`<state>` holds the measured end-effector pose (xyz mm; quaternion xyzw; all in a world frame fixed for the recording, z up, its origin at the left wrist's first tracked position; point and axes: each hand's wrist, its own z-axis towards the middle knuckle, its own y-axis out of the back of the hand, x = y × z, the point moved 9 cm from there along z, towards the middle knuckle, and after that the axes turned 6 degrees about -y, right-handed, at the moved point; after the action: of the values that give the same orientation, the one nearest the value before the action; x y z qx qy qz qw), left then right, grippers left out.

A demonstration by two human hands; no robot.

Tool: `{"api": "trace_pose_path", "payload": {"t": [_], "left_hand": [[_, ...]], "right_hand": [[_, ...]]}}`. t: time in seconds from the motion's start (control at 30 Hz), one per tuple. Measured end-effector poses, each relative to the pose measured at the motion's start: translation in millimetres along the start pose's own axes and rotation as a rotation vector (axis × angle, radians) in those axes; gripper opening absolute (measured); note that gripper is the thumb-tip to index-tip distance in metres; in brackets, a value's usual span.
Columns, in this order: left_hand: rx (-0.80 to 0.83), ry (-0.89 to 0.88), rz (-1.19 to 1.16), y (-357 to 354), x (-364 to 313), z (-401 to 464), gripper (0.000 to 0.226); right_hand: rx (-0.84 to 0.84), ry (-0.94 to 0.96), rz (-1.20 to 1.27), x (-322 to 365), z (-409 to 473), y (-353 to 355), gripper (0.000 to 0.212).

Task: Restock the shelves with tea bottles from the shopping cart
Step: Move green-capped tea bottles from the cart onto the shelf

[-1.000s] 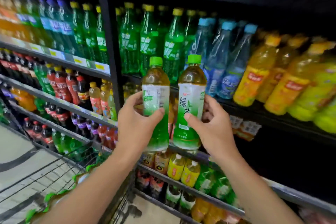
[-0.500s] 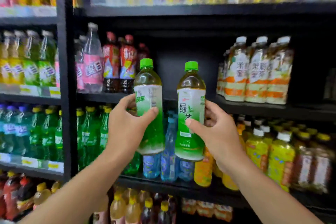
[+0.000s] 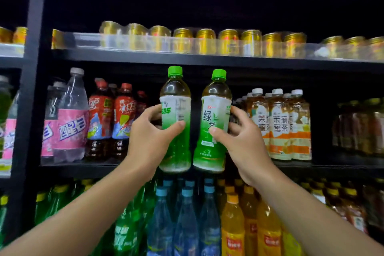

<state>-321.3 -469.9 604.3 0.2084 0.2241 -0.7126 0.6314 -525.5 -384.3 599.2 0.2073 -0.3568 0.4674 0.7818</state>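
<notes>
Dark store shelving (image 3: 187,60) packed with drinks fills the background. Before its middle shelf, the left hand (image 3: 149,141) grips one green-capped plastic tea bottle (image 3: 175,118) and the right hand (image 3: 243,143) grips another green-capped tea bottle (image 3: 215,122), both upright, side by side.

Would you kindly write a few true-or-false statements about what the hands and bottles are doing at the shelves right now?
1. Each hand holds one green-capped tea bottle. True: the left hand grips the left bottle and the right hand grips the right bottle.
2. Both bottles stand on the shelf. False: they are held up in front of the gap in the middle shelf, not set down.
3. The bottles are held upright. True.
4. The caps are off. False: both green caps are on.
5. Gold cans line the shelf above. True.
6. White-capped bottles stand left of the gap. False: they stand to its right.
</notes>
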Motion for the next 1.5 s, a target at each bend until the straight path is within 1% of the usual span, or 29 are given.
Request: {"api": "trace_pose_path", "payload": {"t": [0.13,0.23,0.5,0.63,0.73,0.83,0.97,1.03,1.17,1.23,1.3,1.5], "left_hand": [[0.021,-0.018,-0.022,-5,15,22,0.047],[0.043,-0.035,-0.017,-10,29,30,0.053],[0.057,-0.045,0.029,-13,61,42,0.052],[0.125,-0.069,0.047,-15,69,47,0.053],[0.167,-0.053,0.024,-15,77,50,0.055],[0.192,-0.051,0.018,-17,82,56,0.052],[0.223,-0.048,0.067,-23,92,67,0.045],[0.222,-0.03,0.099,-26,102,74,0.046],[0.235,0.028,0.2,-34,122,89,0.058],[0.236,0.057,0.242,-38,131,96,0.059],[0.232,0.081,0.271,-41,138,101,0.057],[0.173,0.124,0.296,-51,161,116,0.045]], "right_hand": [[-0.04,0.023,-0.041,-4,20,-8,0.071],[-0.056,0.041,-0.089,-14,32,-14,0.073],[-0.045,-0.013,-0.152,-50,57,-22,0.076],[-0.019,-0.014,-0.202,-58,66,-26,0.073],[0.005,-0.027,-0.223,-64,71,-27,0.074],[0.037,-0.036,-0.252,-67,78,-30,0.072],[0.071,-0.056,-0.289,-77,89,-35,0.072],[0.088,-0.075,-0.288,-83,97,-37,0.07],[0.105,-0.108,-0.349,-93,116,-39,0.062],[0.115,-0.13,-0.375,-98,126,-40,0.055],[0.115,-0.14,-0.39,-105,135,-41,0.05],[0.083,-0.142,-0.446,-123,157,-46,0.048]]}}
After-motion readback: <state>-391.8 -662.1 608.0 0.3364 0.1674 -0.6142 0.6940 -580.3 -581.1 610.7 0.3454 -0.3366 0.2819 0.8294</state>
